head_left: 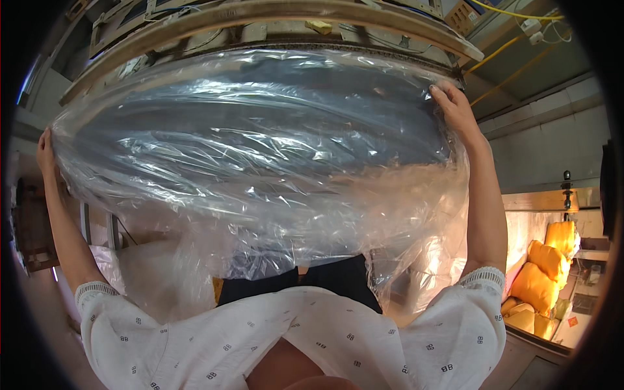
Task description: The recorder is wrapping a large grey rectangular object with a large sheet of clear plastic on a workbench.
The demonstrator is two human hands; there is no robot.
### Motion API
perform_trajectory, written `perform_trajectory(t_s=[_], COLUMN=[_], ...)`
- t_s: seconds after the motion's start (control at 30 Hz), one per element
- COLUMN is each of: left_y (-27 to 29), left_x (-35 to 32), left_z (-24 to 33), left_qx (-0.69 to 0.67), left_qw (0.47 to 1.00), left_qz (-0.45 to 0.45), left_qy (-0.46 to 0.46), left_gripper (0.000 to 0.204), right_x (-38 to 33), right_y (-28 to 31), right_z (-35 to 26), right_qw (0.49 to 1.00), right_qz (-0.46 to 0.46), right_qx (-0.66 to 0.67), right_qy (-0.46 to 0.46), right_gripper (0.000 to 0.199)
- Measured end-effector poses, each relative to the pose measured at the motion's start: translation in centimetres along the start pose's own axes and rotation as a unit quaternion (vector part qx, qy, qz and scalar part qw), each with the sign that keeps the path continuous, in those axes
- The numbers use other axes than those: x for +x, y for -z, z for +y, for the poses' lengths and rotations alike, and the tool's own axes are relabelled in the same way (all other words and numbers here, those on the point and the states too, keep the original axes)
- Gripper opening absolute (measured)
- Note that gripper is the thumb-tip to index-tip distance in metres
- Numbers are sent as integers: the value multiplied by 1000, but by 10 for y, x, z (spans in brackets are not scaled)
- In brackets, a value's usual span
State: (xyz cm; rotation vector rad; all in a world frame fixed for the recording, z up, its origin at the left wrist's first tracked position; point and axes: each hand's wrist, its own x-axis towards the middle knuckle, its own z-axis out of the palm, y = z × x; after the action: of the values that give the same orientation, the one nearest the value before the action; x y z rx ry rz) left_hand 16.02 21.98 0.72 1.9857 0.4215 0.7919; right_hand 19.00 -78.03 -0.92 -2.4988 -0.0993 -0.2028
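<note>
A large, crinkled sheet of clear plastic film (pixel 273 188) stretches between my outspread arms and hangs down toward my lap. Beneath or inside it lies a wide, dark blue-grey piece (pixel 273 104) with a rounded outline; whether the film is a loose sheet or a bag I cannot tell. My left hand (pixel 45 153) grips the film at its far left end, fingers mostly hidden. At the far right corner my right hand (pixel 455 112) is closed on the film's edge, thumb and fingers pinching it.
A long beam (pixel 273 14) runs across the back, behind the film, with a small yellow block (pixel 318 26) beyond it. Yellow cables (pixel 507 49) hang at the back right. Several orange-yellow bundles (pixel 545 273) are stacked at the right, beyond my right arm.
</note>
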Motion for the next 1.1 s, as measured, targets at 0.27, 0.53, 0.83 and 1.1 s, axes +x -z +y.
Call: perform_trajectory(t_s=[0.27, 0.53, 0.83, 1.1], left_y=[-134, -386, -334, -120], left_x=[-157, -459, -370, -194], left_z=[191, 373, 246, 52], left_qx=[228, -100, -12, 250], left_qw=[936, 825, 940, 957], left_qz=[-95, -408, -300, -77], left_qy=[-249, -379, -162, -123], left_gripper=[35, 20, 18, 33], right_x=[-93, -154, -408, -259], right_y=[-7, 12, 85, 249], right_z=[-108, -117, 203, 258], right_qw=[944, 977, 735, 848], right_qz=[-92, -8, -454, 184], right_qx=[313, 135, -443, -466], right_qy=[46, 163, -239, -172], right_gripper=[21, 28, 33, 34])
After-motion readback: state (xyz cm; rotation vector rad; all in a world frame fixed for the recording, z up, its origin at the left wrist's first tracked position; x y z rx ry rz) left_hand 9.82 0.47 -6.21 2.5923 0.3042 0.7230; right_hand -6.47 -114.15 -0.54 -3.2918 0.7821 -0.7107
